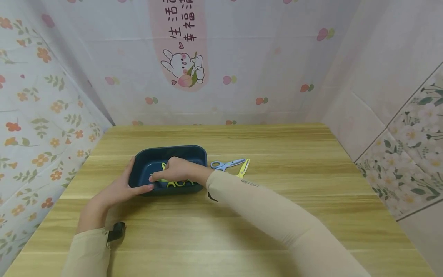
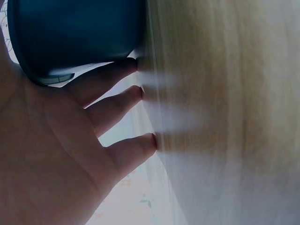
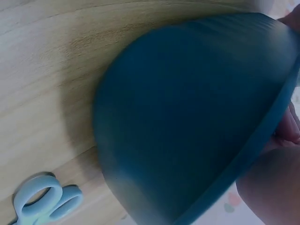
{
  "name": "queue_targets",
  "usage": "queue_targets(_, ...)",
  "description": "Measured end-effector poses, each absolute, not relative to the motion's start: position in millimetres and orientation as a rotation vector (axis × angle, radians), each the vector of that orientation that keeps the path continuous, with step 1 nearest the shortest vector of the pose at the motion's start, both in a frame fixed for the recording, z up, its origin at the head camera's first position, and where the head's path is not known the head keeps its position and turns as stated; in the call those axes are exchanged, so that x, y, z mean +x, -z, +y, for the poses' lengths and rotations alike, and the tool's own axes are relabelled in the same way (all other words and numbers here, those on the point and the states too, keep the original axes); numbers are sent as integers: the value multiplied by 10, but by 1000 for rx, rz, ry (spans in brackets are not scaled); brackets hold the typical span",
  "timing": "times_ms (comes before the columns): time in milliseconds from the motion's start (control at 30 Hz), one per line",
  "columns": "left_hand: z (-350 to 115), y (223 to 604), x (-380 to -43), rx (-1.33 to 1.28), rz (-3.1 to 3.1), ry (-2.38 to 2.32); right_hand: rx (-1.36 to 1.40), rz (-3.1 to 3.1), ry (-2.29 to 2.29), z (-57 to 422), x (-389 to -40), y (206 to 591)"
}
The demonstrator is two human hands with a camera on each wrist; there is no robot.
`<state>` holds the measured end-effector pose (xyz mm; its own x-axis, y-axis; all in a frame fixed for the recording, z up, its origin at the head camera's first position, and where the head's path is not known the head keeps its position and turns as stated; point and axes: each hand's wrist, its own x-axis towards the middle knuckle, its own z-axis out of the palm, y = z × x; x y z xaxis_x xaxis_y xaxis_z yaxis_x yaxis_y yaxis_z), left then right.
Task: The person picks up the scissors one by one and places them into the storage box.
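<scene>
A dark blue box (image 1: 145,152) stands on the table with yellow-green scissors (image 1: 171,184) inside. My left hand (image 1: 119,188) spans its left front corner, thumb along the front rim and fingers against the outer left side. The left wrist view shows these fingers fairly straight, tips down at the tabletop. My right hand (image 1: 178,169) reaches inside over the scissors, fingers bent; I cannot tell whether it grips anything. Just right of the box lie light blue scissors (image 1: 225,165), whose handles also show in the right wrist view. Beside them are more yellow-green scissors (image 1: 243,168), partly behind my right sleeve.
The wood-grain table (image 1: 294,154) ends at a printed curtain (image 1: 242,57) at the back. Patterned sheets rise on the left and right. A black strap piece (image 1: 117,231) sticks out at my left wrist.
</scene>
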<state>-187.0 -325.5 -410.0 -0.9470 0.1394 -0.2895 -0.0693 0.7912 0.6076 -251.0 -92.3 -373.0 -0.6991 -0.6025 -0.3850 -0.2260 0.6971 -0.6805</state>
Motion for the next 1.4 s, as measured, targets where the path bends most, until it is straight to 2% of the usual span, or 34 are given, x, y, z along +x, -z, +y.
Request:
queue_targets(533, -3234, 4110, -1874, 87, 2677, -910, -672, 2427, 793, -1016, -2418, 3752)
queue_targets(800, -3205, 4123, -1899, 55, 2674, -881, -693, 2446, 787, -888, -2445, 3717)
queue_targets(1400, -3254, 4140, -1883, 44, 2680, -877, -731, 2424, 833, -557, -2505, 3323)
